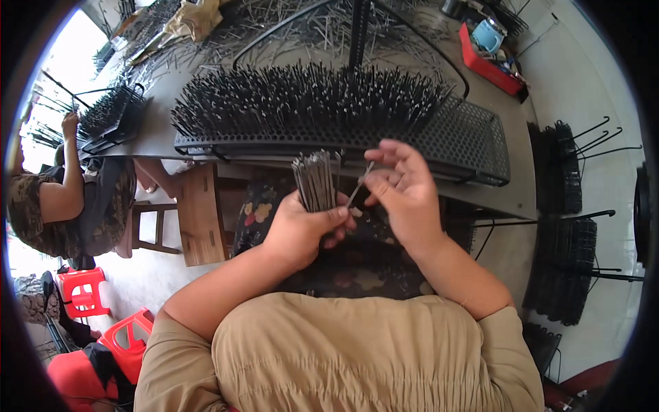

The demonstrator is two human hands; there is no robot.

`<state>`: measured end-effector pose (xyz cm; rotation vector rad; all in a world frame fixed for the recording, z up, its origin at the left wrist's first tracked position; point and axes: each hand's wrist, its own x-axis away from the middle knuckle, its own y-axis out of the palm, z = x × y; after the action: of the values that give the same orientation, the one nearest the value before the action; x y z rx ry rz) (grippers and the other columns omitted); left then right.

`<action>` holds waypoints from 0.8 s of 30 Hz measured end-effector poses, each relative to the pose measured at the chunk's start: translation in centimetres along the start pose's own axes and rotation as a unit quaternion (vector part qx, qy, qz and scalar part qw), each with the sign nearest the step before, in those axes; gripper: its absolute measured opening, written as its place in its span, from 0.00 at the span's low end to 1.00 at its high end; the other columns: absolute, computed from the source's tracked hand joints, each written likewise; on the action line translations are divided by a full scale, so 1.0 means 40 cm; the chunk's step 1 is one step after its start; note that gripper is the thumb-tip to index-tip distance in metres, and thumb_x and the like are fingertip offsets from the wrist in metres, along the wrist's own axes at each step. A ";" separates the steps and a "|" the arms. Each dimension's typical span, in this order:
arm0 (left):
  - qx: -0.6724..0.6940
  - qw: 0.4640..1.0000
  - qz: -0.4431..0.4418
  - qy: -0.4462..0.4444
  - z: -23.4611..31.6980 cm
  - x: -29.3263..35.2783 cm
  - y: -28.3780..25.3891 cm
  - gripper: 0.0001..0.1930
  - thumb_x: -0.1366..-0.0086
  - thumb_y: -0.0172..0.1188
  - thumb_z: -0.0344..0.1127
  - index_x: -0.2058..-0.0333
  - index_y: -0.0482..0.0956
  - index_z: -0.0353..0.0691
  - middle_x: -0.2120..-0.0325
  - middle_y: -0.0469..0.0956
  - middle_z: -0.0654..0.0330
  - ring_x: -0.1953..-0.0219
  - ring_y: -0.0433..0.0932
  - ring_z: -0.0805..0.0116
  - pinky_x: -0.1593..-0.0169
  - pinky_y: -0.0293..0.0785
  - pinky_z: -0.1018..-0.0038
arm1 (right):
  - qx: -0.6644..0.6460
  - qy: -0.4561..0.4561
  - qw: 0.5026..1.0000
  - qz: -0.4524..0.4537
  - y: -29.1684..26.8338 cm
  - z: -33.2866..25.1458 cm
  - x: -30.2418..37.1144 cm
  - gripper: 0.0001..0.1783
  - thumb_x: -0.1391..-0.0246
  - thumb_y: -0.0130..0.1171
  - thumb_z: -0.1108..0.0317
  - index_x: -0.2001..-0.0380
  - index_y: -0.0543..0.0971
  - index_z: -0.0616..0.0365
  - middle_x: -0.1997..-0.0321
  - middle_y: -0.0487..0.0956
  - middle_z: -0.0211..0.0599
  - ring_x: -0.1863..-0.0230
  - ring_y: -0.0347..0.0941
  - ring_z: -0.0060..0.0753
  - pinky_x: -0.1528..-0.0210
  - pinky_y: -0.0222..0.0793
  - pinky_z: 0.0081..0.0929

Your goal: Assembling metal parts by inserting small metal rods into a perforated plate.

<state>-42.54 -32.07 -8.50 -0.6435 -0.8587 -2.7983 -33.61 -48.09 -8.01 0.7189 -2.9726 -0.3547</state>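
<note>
My left hand is closed round an upright bundle of thin grey metal rods, whose tops stick out above the fingers. To its right, my right hand pinches one slim rod between thumb and forefinger, its other fingers raised and spread. The lower end of that rod meets the left thumb. Just beyond both hands stands a long black perforated rack. Dark rods stand densely packed in its holes, except toward the right end, where bare holes show.
Loose rods litter the table behind the rack's black handle. A red tray with a blue mug sits at the back right. Filled racks stand at right. Another person works at left, near a wooden stool and red stools.
</note>
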 end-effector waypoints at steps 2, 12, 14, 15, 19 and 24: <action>-0.009 1.000 0.025 -0.008 0.000 -0.003 0.007 0.06 0.38 0.56 0.23 0.62 0.73 0.36 0.70 0.80 0.55 0.77 0.72 0.73 0.77 0.66 0.79 | -0.004 0.001 1.000 0.023 -0.005 -0.003 -0.008 0.29 0.44 0.59 0.76 0.41 0.62 0.62 0.46 0.72 0.45 0.58 0.76 0.27 0.66 0.75 0.20; -0.084 0.995 -0.002 -0.058 0.006 -0.024 -0.009 0.08 0.38 0.59 0.27 0.60 0.74 0.37 0.72 0.79 0.59 0.75 0.74 0.74 0.77 0.67 0.80 | 0.166 -0.066 0.984 0.025 -0.015 -0.080 -0.065 0.21 0.45 0.58 0.79 0.50 0.65 0.62 0.71 0.79 0.37 0.71 0.76 0.20 0.71 0.69 0.12; -0.090 0.993 -0.003 -0.076 0.004 -0.027 -0.005 0.08 0.38 0.59 0.27 0.59 0.74 0.37 0.72 0.79 0.59 0.75 0.74 0.73 0.77 0.67 0.79 | 0.305 -0.362 0.878 0.072 -0.045 -0.056 -0.117 0.23 0.46 0.58 0.84 0.49 0.63 0.63 0.70 0.79 0.38 0.70 0.76 0.21 0.68 0.73 0.16; -0.077 0.994 0.009 -0.076 -0.001 -0.025 -0.003 0.09 0.38 0.59 0.26 0.59 0.74 0.36 0.71 0.79 0.59 0.74 0.75 0.73 0.77 0.68 0.79 | 0.305 -0.362 0.878 0.072 -0.051 -0.053 -0.138 0.23 0.46 0.58 0.84 0.49 0.63 0.63 0.70 0.79 0.38 0.70 0.76 0.21 0.68 0.73 0.16; -0.060 0.997 -0.003 -0.039 -0.003 -0.021 0.005 0.13 0.38 0.59 0.27 0.55 0.72 0.37 0.67 0.80 0.59 0.73 0.76 0.76 0.79 0.67 0.79 | 0.389 -0.437 0.810 0.040 -0.060 -0.057 -0.177 0.23 0.47 0.59 0.86 0.50 0.63 0.63 0.68 0.80 0.39 0.66 0.77 0.22 0.62 0.75 0.20; -0.074 0.996 -0.024 -0.045 -0.010 -0.034 -0.010 0.12 0.38 0.59 0.26 0.55 0.73 0.37 0.66 0.80 0.58 0.72 0.77 0.75 0.77 0.70 0.81 | 0.377 -0.445 0.812 0.038 -0.056 -0.051 -0.187 0.19 0.49 0.62 0.84 0.55 0.69 0.62 0.67 0.81 0.39 0.67 0.78 0.25 0.63 0.74 0.21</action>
<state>-41.58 -31.95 -9.61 -0.7853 -0.6960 -2.9163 -25.71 -47.02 -6.63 0.5395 -4.0465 0.7970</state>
